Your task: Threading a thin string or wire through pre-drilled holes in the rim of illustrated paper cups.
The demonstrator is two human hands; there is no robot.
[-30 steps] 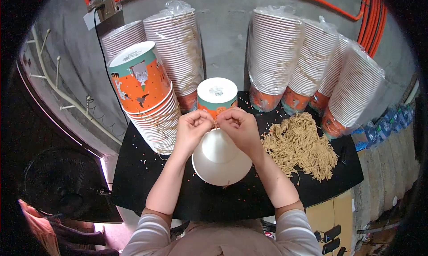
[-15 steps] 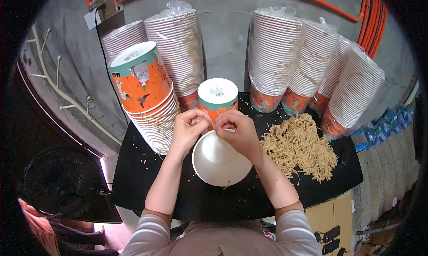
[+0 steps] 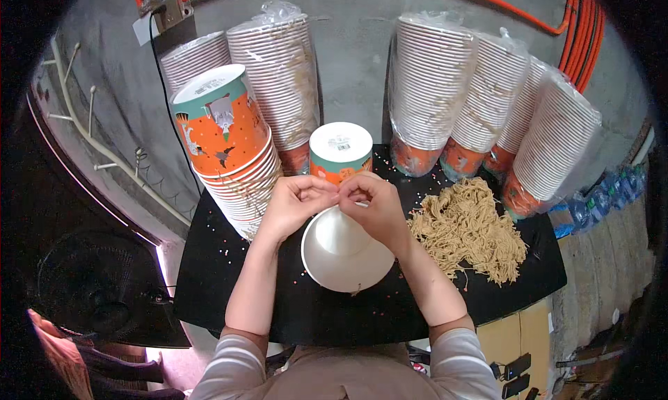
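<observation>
My left hand [image 3: 302, 202] and my right hand [image 3: 370, 206] meet fingertip to fingertip over the far rim of a paper bucket [image 3: 348, 264]. Both are closed in a pinch; whatever is between the fingers is too small to make out. The bucket lies tilted with its white inside toward me, and a small bit of cord shows at its near rim. Just behind my hands an orange and green paper bucket [image 3: 340, 142] stands upside down. Right of my right hand lies a loose pile of tan cords [image 3: 470, 231].
Left of my hands leans a tall stack of upturned orange buckets [image 3: 221, 132]. Plastic-wrapped bucket stacks [image 3: 431, 87] line the wall at the back, left and right. Small beads [image 3: 224, 251] are scattered over the black table [image 3: 306, 323]. A fan [image 3: 97, 288] stands at the left.
My left hand's fingers have straightened a little and drawn in against my right fingertips. The buckets and the cord pile look the same.
</observation>
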